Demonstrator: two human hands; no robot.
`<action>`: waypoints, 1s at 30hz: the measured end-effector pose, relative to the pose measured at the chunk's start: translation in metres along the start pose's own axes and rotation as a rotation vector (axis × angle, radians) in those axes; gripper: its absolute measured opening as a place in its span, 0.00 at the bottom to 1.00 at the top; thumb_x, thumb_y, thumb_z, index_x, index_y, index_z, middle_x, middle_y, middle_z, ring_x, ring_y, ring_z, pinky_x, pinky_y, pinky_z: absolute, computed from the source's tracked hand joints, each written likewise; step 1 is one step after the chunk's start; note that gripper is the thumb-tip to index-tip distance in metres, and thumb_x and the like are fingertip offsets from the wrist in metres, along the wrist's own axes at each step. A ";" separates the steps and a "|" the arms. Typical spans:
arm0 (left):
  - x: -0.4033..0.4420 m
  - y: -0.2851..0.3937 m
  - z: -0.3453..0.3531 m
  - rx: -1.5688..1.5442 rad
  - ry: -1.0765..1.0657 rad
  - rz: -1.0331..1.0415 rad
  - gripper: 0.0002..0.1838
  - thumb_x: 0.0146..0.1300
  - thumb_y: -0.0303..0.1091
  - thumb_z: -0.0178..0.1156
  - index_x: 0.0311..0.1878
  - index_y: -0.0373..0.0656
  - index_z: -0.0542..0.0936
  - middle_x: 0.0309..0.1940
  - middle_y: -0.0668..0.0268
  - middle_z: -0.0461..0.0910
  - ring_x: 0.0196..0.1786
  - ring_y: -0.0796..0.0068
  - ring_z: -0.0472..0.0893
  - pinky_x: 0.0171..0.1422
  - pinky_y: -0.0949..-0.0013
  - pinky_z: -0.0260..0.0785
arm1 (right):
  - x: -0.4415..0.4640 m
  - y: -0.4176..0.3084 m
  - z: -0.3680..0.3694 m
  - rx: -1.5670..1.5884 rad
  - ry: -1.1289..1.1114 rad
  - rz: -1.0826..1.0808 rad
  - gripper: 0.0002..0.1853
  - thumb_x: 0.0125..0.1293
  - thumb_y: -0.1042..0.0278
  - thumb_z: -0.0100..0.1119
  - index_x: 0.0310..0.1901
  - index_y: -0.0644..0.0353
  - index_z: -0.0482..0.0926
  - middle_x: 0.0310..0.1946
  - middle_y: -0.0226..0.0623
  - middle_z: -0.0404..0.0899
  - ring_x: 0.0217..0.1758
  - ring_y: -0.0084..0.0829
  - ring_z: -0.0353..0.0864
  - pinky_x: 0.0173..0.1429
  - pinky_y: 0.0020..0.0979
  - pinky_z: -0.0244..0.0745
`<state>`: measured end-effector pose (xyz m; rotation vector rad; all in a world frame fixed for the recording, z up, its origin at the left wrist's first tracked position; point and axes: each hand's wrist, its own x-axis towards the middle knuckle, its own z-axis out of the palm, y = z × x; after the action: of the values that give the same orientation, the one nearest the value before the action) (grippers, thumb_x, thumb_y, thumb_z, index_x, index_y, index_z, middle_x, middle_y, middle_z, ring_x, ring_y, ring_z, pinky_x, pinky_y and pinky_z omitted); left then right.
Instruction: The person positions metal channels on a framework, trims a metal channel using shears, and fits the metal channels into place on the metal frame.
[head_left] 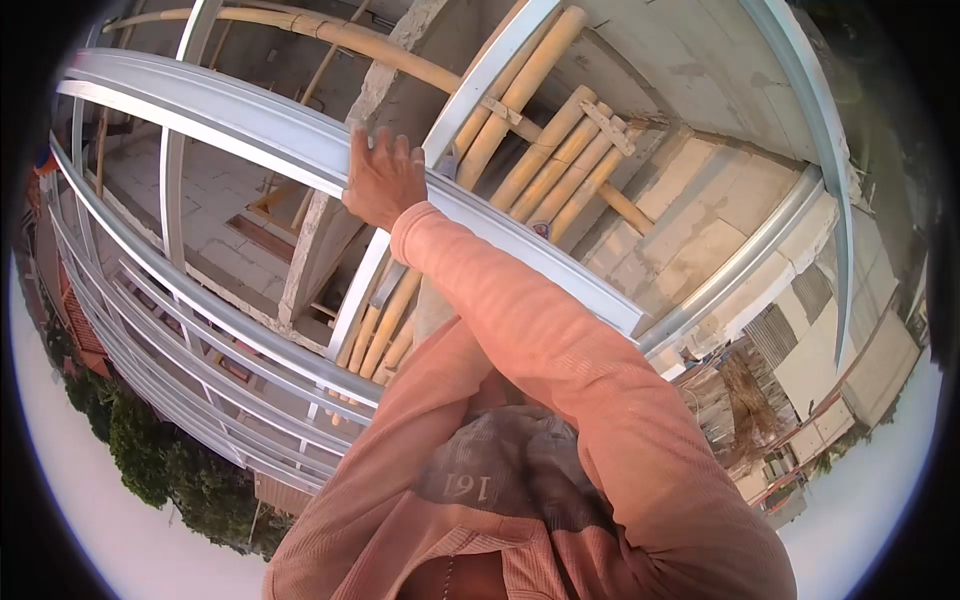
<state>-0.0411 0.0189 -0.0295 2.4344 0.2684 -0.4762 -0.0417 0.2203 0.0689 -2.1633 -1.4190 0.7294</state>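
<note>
My right hand (385,180) is on a long, pale metal channel (540,255) that slants across the view. Its fingers bend over the channel's far edge, and the thumb is hidden. The channel lies across slanting metal members (358,295) of a frame. My left arm, in a salmon-coloured sleeve (400,400), passes beneath the right forearm. That forearm and the frame conceal my left hand, so whatever it touches cannot be seen.
Bamboo poles (565,160) with nailed cross-pieces stand below the frame. Another bamboo pole (390,58) runs behind the channel. Curved-looking metal battens (230,335) line the left side. Block walls (690,200) enclose a deep drop underneath. Roofs and trees (140,440) lie beyond.
</note>
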 end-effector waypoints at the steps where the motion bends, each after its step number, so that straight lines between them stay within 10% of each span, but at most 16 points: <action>1: 0.001 0.002 0.001 -0.038 0.014 -0.022 0.26 0.64 0.47 0.61 0.63 0.45 0.77 0.62 0.54 0.77 0.64 0.51 0.75 0.68 0.48 0.64 | 0.006 -0.001 -0.020 0.001 -0.135 0.033 0.39 0.58 0.62 0.69 0.68 0.63 0.63 0.53 0.54 0.74 0.56 0.56 0.78 0.59 0.61 0.73; 10: -0.106 -0.018 -0.073 -0.679 -0.065 -0.183 0.21 0.66 0.45 0.57 0.53 0.41 0.85 0.54 0.48 0.84 0.58 0.47 0.81 0.62 0.49 0.72 | 0.015 0.005 0.008 0.025 -0.270 -0.074 0.49 0.52 0.57 0.77 0.72 0.60 0.58 0.57 0.53 0.73 0.63 0.58 0.75 0.63 0.56 0.75; 13: -0.195 -0.061 -0.123 -1.174 0.361 -0.883 0.20 0.68 0.47 0.56 0.44 0.40 0.88 0.36 0.56 0.88 0.39 0.63 0.86 0.52 0.56 0.78 | -0.002 0.003 0.033 -0.032 -0.249 -0.114 0.48 0.51 0.58 0.78 0.70 0.59 0.60 0.54 0.51 0.73 0.60 0.55 0.75 0.62 0.55 0.74; 15: -0.221 -0.106 -0.089 -1.472 1.080 -1.095 0.31 0.74 0.56 0.52 0.58 0.33 0.82 0.56 0.56 0.83 0.55 0.67 0.83 0.64 0.60 0.75 | -0.012 -0.001 0.050 -0.110 -0.164 -0.130 0.48 0.50 0.58 0.79 0.69 0.59 0.61 0.52 0.49 0.73 0.58 0.53 0.75 0.61 0.53 0.74; 17: -0.224 -0.153 -0.073 -1.436 1.190 -1.152 0.45 0.74 0.66 0.49 0.78 0.35 0.62 0.77 0.52 0.62 0.77 0.60 0.65 0.80 0.59 0.58 | -0.015 -0.004 0.058 -0.183 -0.117 -0.126 0.49 0.49 0.58 0.80 0.70 0.59 0.60 0.52 0.48 0.72 0.56 0.50 0.74 0.61 0.51 0.72; 22: -0.144 -0.247 -0.082 -1.950 1.300 -0.792 0.58 0.64 0.78 0.52 0.81 0.40 0.49 0.75 0.52 0.60 0.77 0.56 0.62 0.80 0.47 0.53 | -0.018 0.010 0.070 -0.162 -0.158 -0.173 0.51 0.50 0.57 0.80 0.72 0.60 0.59 0.55 0.49 0.72 0.57 0.53 0.77 0.61 0.50 0.75; 26: -0.126 -0.242 -0.112 -1.862 1.368 -0.966 0.51 0.61 0.65 0.70 0.75 0.41 0.60 0.66 0.57 0.69 0.67 0.60 0.72 0.68 0.48 0.70 | -0.018 0.005 0.070 -0.117 -0.219 -0.170 0.50 0.53 0.57 0.78 0.74 0.62 0.58 0.60 0.50 0.70 0.62 0.54 0.76 0.64 0.48 0.77; 30: -0.131 -0.240 -0.104 -1.974 1.458 -0.826 0.34 0.68 0.52 0.67 0.68 0.41 0.70 0.54 0.62 0.79 0.54 0.67 0.80 0.59 0.56 0.76 | -0.024 0.004 0.076 -0.203 -0.198 -0.248 0.49 0.56 0.57 0.76 0.75 0.62 0.57 0.64 0.51 0.70 0.68 0.53 0.73 0.69 0.50 0.73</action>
<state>-0.2060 0.2608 -0.0333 0.1945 1.3986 0.9732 -0.0959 0.2022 0.0133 -2.0517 -1.8975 0.7496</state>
